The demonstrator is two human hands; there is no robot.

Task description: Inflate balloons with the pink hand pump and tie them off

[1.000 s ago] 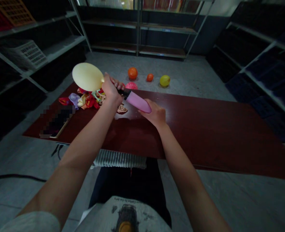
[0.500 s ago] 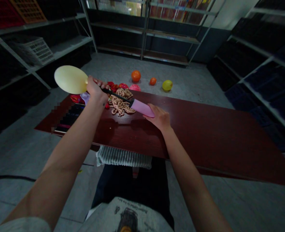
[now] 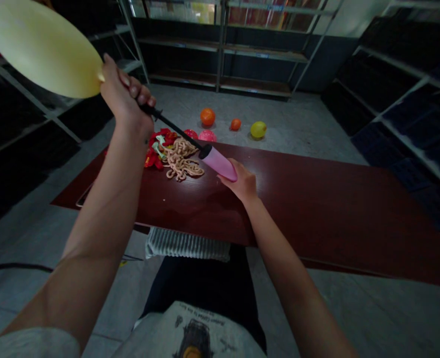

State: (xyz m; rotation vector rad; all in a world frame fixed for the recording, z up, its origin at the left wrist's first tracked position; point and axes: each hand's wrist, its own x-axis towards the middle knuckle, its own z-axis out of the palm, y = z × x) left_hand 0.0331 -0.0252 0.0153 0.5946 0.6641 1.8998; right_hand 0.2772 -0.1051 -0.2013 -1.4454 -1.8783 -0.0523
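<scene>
A balloon pump (image 3: 220, 163) slants between my hands, with a pink barrel and a long black rod drawn out of it. My left hand (image 3: 125, 94) is closed around the black end of the pump, up at the left. From that hand a swollen pale yellow balloon (image 3: 43, 47) sticks out, its neck at my thumb. My right hand (image 3: 240, 183) is wrapped around the lower end of the pink barrel, over the table. Below the rod lies a heap of tan long balloons (image 3: 182, 159), beside red crumpled pieces (image 3: 156, 151) with some pale green.
The dark red table (image 3: 335, 209) stretches to the right. On the floor beyond it lie an orange balloon (image 3: 207, 117), a smaller orange one (image 3: 235, 124) and a yellow-green one (image 3: 258, 130). Metal shelves (image 3: 257, 49) stand behind. A ribbed grey cushion (image 3: 188, 243) sits at the near edge.
My left hand has moved up and left, pulling more of the black rod out of the barrel. The yellow balloon moved with it and looks larger. My right hand has barely moved.
</scene>
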